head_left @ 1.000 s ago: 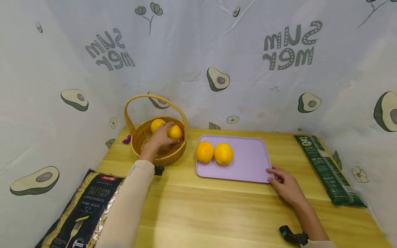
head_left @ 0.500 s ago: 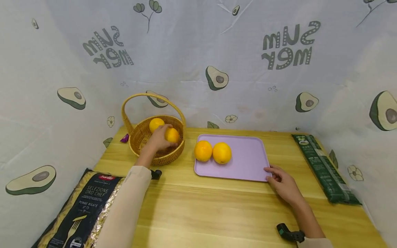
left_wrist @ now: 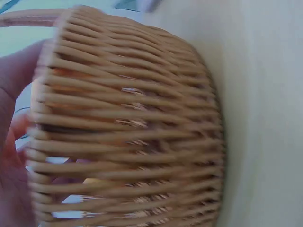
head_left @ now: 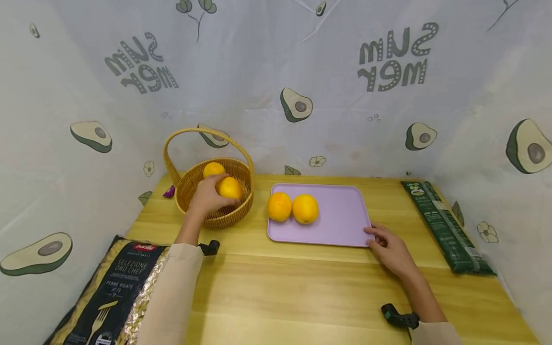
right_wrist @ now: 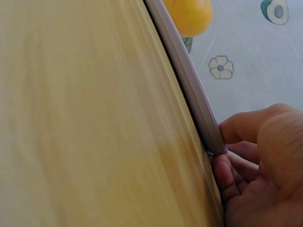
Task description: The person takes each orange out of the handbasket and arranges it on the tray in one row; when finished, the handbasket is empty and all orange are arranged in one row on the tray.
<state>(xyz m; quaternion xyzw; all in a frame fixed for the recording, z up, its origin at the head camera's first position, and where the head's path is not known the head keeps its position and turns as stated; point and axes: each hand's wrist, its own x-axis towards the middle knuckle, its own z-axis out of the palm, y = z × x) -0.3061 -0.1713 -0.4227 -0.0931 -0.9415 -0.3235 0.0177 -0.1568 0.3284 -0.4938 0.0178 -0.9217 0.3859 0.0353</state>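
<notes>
my left fingers (head_left: pixel 218 178) hug an orange (head_left: pixel 230 188), likely firm, best held round its middle; my right fingers (head_left: pixel 376 231) pinch the tray (head_left: pixel 340 211).

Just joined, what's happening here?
A person's left hand grips an orange in the basket; a second orange lies in there too. Whether the gripped one touches the basket's bottom can't be seen. The right hand holds the tray by its near right corner. Two more oranges sit side by side on the tray, toward its left end. A pasta bag lies at the left, a green packet at the right.
</notes>
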